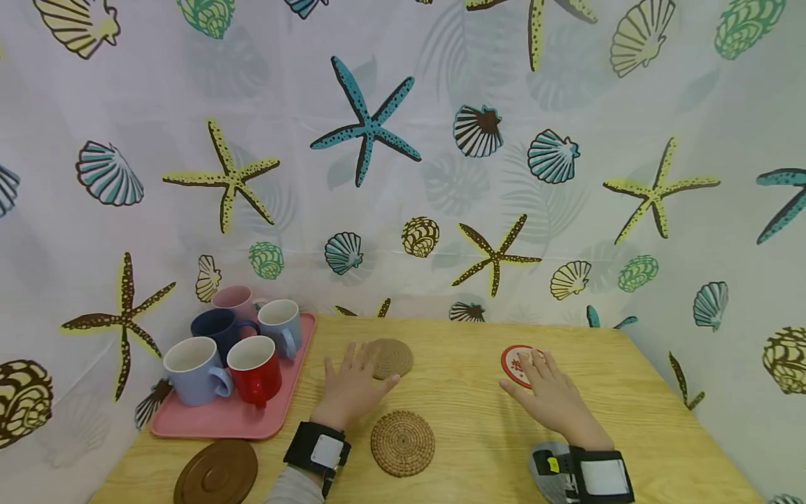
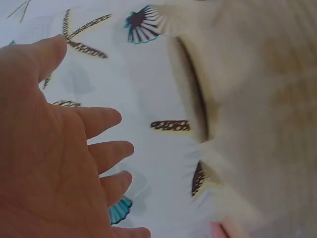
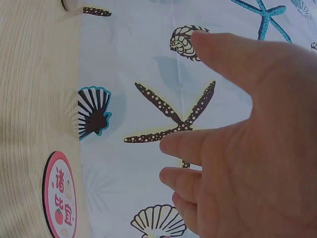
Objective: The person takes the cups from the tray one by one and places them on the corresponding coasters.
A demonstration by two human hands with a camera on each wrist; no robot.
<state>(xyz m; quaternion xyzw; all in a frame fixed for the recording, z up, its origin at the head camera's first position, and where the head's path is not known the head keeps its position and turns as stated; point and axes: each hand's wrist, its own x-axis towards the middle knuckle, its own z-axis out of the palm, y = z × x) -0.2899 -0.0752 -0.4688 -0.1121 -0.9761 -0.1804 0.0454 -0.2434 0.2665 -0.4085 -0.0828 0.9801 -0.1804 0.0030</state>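
Note:
My left hand [image 1: 350, 388] is held over the table with its fingers spread, holding nothing. Its fingertips overlap a round beige coaster [image 1: 394, 358] in the head view, and a woven rattan coaster [image 1: 403, 443] lies nearer me, to its right. My right hand [image 1: 549, 393] is likewise spread and holds nothing. Just beyond its fingers is a round white coaster with a red rim and red characters [image 1: 518, 364], also seen as a pink-rimmed coaster [image 3: 60, 196] in the right wrist view. A grey coaster [image 1: 546, 467] is partly hidden under the right wrist strap.
At the left a pink tray [image 1: 291, 392] carries several mugs: a red mug [image 1: 255, 367], a navy mug [image 1: 216, 329], light blue ones and a pink mug [image 1: 233, 299]. A brown round coaster [image 1: 217, 472] lies in front of the tray. A patterned curtain [image 1: 403, 196] hangs behind the table.

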